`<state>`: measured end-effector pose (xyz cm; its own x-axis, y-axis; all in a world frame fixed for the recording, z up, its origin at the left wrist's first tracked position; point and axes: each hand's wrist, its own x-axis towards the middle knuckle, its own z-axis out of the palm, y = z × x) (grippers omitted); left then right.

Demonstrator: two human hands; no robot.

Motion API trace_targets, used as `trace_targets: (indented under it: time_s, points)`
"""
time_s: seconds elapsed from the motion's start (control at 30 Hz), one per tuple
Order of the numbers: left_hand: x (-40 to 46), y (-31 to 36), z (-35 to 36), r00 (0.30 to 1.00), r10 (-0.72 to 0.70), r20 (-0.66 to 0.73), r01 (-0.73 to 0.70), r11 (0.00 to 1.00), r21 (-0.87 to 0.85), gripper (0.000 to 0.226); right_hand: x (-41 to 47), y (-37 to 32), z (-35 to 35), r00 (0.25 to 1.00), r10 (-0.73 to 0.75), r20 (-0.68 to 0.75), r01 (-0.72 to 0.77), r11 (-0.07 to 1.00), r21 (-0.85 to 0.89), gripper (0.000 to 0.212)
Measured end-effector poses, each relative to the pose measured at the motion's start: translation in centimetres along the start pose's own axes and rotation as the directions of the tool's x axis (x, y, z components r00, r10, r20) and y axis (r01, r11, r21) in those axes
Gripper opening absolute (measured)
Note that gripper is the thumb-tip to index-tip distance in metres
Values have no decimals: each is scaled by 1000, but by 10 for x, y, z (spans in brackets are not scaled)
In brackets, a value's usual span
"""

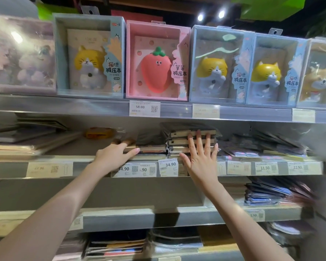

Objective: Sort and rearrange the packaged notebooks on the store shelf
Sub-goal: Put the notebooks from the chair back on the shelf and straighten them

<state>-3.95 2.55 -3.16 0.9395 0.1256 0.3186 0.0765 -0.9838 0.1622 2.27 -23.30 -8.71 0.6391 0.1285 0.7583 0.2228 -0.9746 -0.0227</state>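
Right hand [199, 159], fingers apart, presses the wrapped notebook stack [191, 138]; left hand [111, 155] clamps a low notebook [149, 147]. Slick wrap risks toppling.

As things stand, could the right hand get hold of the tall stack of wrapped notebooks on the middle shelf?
Probably yes. The right hand is open, fingers spread flat against the front of the notebook stack, with nothing between them. The left hand rests on the lower pile beside it, out of the way.

Pink strawberry box [156, 61] between pale blue boxes of yellow-and-white cats [88, 55].
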Motion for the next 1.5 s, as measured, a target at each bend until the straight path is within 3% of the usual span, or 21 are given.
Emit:
trace_targets:
  time_s: [0.13,0.27,0.5,0.73,0.97,1.13,1.27,1.5]
  points:
    - [-13,10,9,987,-22,-160,30,998,49,54,-6,-1,-13,999,-12,34,10,999,41,70]
    - [-36,22,31,923,86,-375,-94,996,-2,45,-24,-12,-20,999,-29,15,29,999,22,63]
    - [-71,22,49,887,130,-443,-138,990,15,45,-59,-38,-15,996,-91,19,90,995,42,56]
    - [-114,0,73,943,93,-320,-78,995,61,51,-94,-75,-7,984,-170,57,160,975,156,57]
    - [-156,-35,104,973,78,-219,-75,997,25,49,-139,-106,3,957,-199,210,160,969,190,53]
    - [-190,-78,135,988,85,-128,-86,996,-2,49,-180,-140,10,928,-144,343,79,977,198,54]
    - [-220,-116,161,998,62,-12,-62,998,-19,50,-227,-173,25,851,-105,515,24,986,162,57]
    - [-280,-168,229,976,57,209,-35,994,-104,51,-328,-211,58,727,-37,686,-41,995,96,58]
